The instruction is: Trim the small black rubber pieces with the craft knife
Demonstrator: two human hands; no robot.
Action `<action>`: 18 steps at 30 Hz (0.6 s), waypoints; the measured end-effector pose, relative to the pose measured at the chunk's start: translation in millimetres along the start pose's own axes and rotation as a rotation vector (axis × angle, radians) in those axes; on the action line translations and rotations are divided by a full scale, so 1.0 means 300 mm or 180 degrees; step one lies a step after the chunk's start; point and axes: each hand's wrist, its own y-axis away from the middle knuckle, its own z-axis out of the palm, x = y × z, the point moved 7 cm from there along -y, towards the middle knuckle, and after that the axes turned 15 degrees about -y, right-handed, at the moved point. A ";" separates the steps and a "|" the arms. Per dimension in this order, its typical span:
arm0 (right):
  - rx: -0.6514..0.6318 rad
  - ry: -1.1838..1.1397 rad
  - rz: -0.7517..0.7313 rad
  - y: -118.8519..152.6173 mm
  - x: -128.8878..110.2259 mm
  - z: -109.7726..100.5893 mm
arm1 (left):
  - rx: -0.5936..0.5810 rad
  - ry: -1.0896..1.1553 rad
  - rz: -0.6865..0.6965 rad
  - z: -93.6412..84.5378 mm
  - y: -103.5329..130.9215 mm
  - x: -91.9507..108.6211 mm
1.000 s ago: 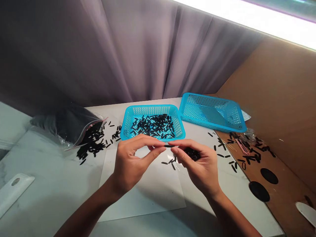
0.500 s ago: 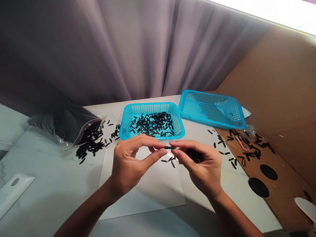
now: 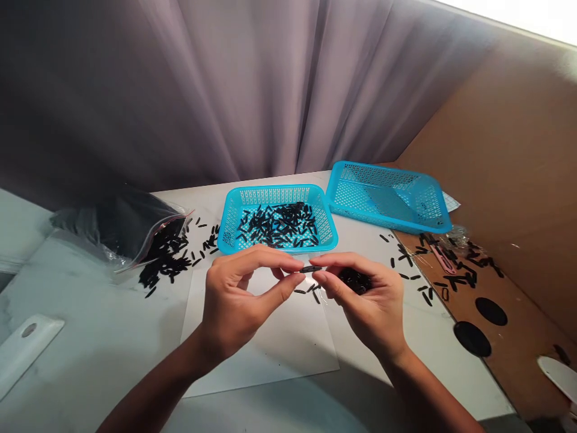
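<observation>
A small, slim black piece with pointed ends (image 3: pixel 311 269) is pinched at both ends between thumbs and forefingers. My left hand (image 3: pixel 238 294) grips its left end, and my right hand (image 3: pixel 374 297) has the right end. Inside my right palm sits a cluster of similar glossy black pieces (image 3: pixel 356 280). Both hands hover above a white sheet (image 3: pixel 261 355). Just beyond them stands a blue perforated basket (image 3: pixel 331 237) with many such black pieces (image 3: pixel 279 225) in it. The exact kind of the pieces is too small to make out.
At left, an open clear bag (image 3: pixel 121 225) spills black pieces (image 3: pixel 164 264) onto the table. A second blue basket (image 3: pixel 383 225) stands back right. On the brown board are loose black pieces, a pink-handled tool (image 3: pixel 442 258) and two black discs (image 3: pixel 472 338). A curtain (image 3: pixel 270 90) hangs behind.
The black piece between my fingertips has turned slightly, showing a broader face. Both hands stay nearly in place, and the view has shifted a little.
</observation>
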 end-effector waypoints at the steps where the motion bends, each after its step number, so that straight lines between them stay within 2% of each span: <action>1: -0.0002 0.0001 0.0001 0.000 -0.001 0.000 | -0.0005 0.0014 -0.0005 0.000 0.001 -0.001; 18: 0.0028 0.0019 0.0037 0.006 0.006 -0.005 | 0.0091 0.0271 -0.0358 0.003 0.008 -0.017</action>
